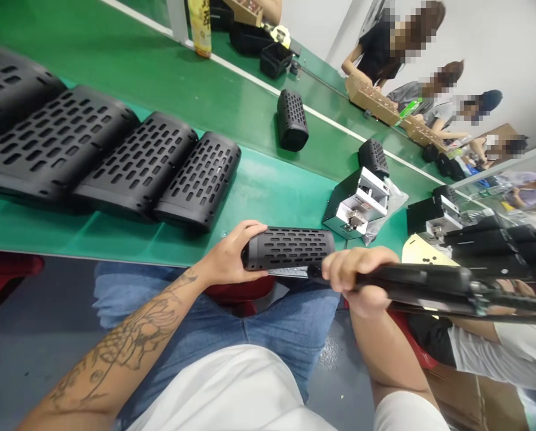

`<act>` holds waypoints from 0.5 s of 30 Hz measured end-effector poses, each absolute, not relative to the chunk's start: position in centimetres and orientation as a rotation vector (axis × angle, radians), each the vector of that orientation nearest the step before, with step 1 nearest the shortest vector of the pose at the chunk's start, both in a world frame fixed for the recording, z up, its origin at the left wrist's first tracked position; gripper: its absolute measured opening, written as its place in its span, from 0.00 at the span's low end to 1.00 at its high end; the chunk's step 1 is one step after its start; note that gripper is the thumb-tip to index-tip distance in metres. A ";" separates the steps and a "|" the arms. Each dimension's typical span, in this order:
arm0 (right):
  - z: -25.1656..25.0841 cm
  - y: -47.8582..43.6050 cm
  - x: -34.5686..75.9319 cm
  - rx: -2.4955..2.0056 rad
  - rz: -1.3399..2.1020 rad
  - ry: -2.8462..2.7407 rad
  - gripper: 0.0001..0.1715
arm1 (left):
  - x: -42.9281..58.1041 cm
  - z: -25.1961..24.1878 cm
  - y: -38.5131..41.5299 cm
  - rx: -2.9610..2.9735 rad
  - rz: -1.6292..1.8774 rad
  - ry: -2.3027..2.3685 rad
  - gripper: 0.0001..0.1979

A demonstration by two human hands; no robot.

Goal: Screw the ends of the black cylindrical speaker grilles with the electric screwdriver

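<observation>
My left hand (232, 254) is closed around the left end of a black slotted housing (297, 245), which lies on its side at the table's near edge. In my right hand (360, 272) is a black power screwdriver (423, 282), held nearly level, its body and cable reaching off to the right. The screwdriver's tip points left and sits close to the housing's lower right side; whether it touches a screw I cannot make out. Beyond my right hand stands a silver-and-black boxy device (355, 206) with a metal fitting on its front.
Several black slotted housings (200, 179) lie in a row on the green table (268, 185) at left. Another housing (290, 120) stands farther back. A clear plastic bag (391, 206) and a yellow sheet (425, 251) are at right. Co-workers (384, 45) sit along the far side.
</observation>
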State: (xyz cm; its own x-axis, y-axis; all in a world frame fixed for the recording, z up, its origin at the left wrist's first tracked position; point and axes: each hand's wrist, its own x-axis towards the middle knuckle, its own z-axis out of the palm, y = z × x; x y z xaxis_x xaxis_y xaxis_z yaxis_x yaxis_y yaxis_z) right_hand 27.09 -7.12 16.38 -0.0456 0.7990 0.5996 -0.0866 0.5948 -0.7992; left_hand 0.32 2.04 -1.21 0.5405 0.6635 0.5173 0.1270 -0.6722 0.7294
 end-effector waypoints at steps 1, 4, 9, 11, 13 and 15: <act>16.7 -7.5 28.2 -0.665 0.748 -1.406 0.20 | 0.3 -1.2 2.0 2.140 1.096 0.642 0.55; 17.3 -7.0 32.7 -0.846 0.484 -1.229 0.21 | 0.1 -1.2 2.0 2.161 1.100 0.655 0.55; 16.2 -1.3 39.5 -1.060 0.090 -0.996 0.30 | -0.2 -1.2 2.1 2.219 1.082 0.675 0.54; 15.3 1.2 41.1 -1.070 0.031 -0.985 0.33 | -0.2 -1.2 2.2 2.233 1.088 0.681 0.54; 14.3 3.0 42.0 -1.079 0.032 -0.988 0.34 | -0.2 -1.3 2.3 2.236 1.092 0.689 0.54; 13.4 4.0 42.5 -1.106 0.074 -0.995 0.34 | -0.2 -1.4 2.3 2.232 1.096 0.696 0.54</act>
